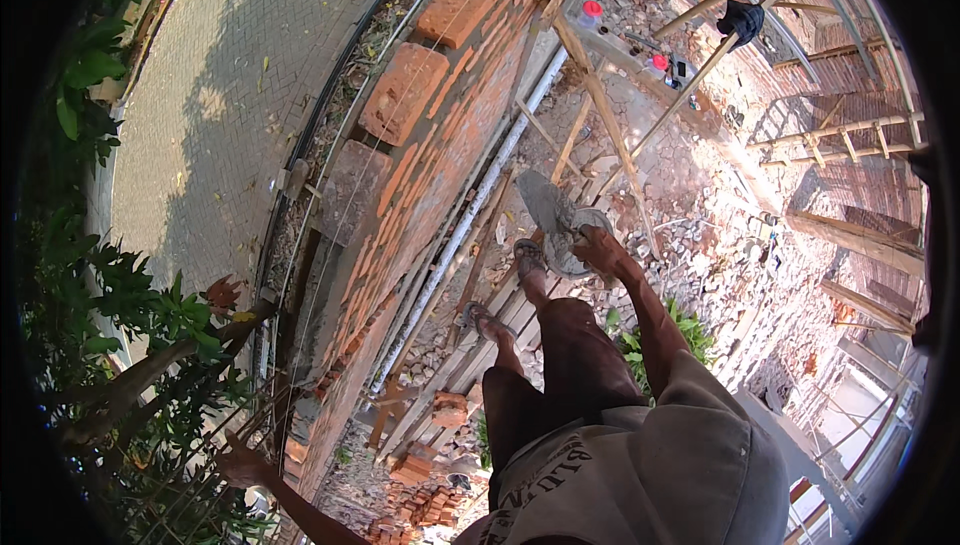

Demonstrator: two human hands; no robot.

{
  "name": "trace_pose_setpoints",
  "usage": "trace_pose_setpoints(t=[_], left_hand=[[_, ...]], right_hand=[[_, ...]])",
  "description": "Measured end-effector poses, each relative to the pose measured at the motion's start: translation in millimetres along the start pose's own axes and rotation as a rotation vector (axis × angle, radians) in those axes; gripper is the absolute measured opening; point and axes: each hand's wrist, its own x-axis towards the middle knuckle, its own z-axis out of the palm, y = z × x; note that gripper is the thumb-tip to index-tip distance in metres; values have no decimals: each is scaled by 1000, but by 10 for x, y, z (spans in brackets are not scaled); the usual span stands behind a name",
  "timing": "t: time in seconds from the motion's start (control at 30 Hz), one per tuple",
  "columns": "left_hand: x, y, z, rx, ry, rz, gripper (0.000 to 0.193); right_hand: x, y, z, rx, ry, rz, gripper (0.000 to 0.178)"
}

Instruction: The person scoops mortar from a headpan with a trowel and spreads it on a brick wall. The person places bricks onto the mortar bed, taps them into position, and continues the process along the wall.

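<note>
Fingers of the left hand are down by the leafy branches; they are dim, so I cannot tell if they hold anything. The arm is out to the side, maybe for balance. Next comes a thin string along the top of the brick wall. It may be there to keep the row straight. Three big bricks sit along that top with gaps between them. Grey paste shows beside them, perhaps to make them stick. A long white pipe runs low beside the wall. Both feet are on or near long planks, which likely give a flatter place to stand than the broken stones. Closed fingers of the right hand grip a trowel, its flat blade pointing away from the person. A round grey bucket is just under that hand, probably so paste is easy to scoop. Farther right, wooden poles lean over the rubble.
</note>
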Motion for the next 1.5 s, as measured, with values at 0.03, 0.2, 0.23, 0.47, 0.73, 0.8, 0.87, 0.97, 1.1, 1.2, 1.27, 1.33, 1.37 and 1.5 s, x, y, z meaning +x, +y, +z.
trace_pose_setpoints(t=[0.03, 0.2, 0.23, 0.47, 0.73, 0.8, 0.87, 0.97, 1.1, 1.2, 1.27, 1.33, 1.37, 1.5], left_hand=[[52, -70, 26, 54, 87, 3, 79], [156, -515, 287, 238, 71, 69, 64], [173, -610, 332, 277, 93, 47, 59], [533, -1104, 266, -147, 37, 300, 55], [650, -927, 114, 370, 22, 257, 57], [640, -878, 128, 340, 37, 260, 57], [637, -840, 151, 319, 51, 266, 57], [644, -786, 187, 282, 72, 280, 57], [698, -750, 179, 263, 110, 300, 58], [737, -794, 195, 256, 132, 309, 59], [737, -826, 258, 250, 134, 320, 60], [680, -828, 337, 247, 147, 309, 61], [633, -815, 362, 252, 166, 298, 61], [351, -524, 367, 290, 166, 162, 67]], right_hand=[[-167, 418, 173, -23, -6, 110, 27], [-474, 2017, 564, -623, 135, 505, 20], [-429, 2205, 579, -650, 185, 504, 19], [798, 2582, 925, -1163, 204, 297, 18], [-36, 2497, 1064, -1056, 267, 276, 30], [-141, 2549, 1109, -750, 370, 360, 25], [20, 2629, 1302, -396, 515, 525, 26], [564, 2784, 1757, -342, 501, 424, 23], [741, 2746, 2228, 746, 590, 426, 24], [496, 2620, 2296, 861, 588, 517, 22], [285, 2504, 2269, 884, 624, 451, 23], [71, 2331, 2186, 791, 622, 449, 23], [-42, 2215, 2128, 864, 611, 431, 24], [-412, 1390, 1816, 592, 652, 351, 26]])
